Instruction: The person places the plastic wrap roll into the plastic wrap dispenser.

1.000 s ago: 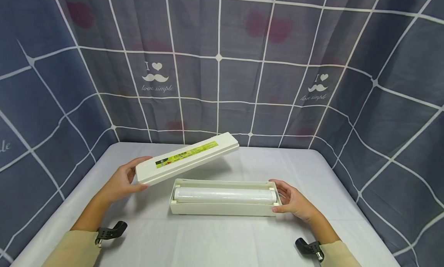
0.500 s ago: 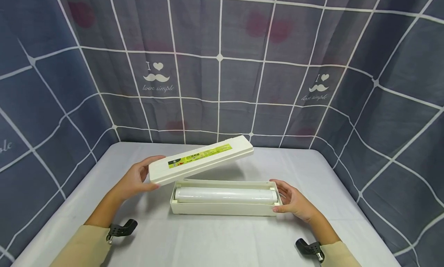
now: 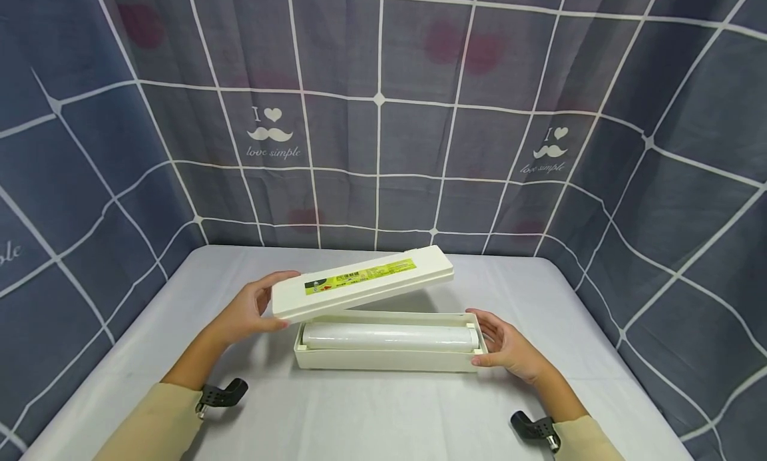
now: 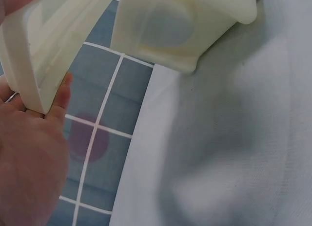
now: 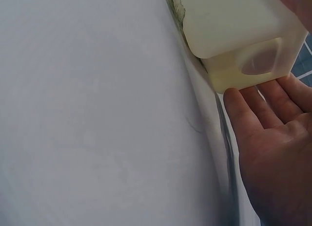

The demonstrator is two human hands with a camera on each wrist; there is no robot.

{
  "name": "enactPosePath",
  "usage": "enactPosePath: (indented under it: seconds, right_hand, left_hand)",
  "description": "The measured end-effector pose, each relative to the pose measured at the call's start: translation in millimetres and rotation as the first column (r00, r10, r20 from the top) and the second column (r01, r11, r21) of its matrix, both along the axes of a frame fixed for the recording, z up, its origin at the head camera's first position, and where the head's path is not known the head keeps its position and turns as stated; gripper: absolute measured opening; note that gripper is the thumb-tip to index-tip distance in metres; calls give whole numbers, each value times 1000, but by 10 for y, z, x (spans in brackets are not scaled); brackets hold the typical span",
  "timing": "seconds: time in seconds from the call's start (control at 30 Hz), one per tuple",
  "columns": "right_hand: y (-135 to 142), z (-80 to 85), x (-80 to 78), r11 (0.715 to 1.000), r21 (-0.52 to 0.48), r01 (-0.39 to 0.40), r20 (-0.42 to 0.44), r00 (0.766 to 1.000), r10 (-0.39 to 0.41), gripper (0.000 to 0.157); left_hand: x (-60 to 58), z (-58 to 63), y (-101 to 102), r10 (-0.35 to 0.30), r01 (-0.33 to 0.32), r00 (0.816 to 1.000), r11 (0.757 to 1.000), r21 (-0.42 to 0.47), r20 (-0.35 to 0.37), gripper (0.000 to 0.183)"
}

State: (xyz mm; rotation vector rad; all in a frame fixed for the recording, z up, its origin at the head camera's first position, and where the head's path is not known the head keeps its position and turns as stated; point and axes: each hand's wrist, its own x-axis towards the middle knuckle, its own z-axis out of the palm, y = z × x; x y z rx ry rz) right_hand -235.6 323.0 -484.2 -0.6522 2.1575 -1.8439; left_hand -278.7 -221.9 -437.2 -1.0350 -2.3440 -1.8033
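Lid first: it is long and white, and it slants above the left and back part of the box. At its left end is the left hand, thumb on the near side and fingers on the far side, pinching that end. The left wrist view shows a gap between lid and box near this hand. The lid looks like thin, hard plastic, so it is likely light and stiff. Held by just one end, it may tip or twist. Its sides look smooth and could slip, so a good hold is across both long edges. On top is a bright green label.

In the middle, the box sits flat on the white worktop. Its long walls look thin and might bend a bit if squeezed hard; a drop could crack a corner. Inside lies a shiny white roll, nearly as long as the box. That is probably the heavy part.

On the right, the right hand grips the box's end, thumb on the front wall and fingers round the back. That seems a good place, since the ends are likely the stiffest part.
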Motion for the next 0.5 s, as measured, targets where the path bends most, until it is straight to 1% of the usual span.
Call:
enactPosePath:
  seconds: [0.5]
  right_hand:
    - [-5,3,-7,1000,5,2,-5,1000,-2,100]
  left_hand:
    - [15,8,130,-67,67,997,998,9,35,83]
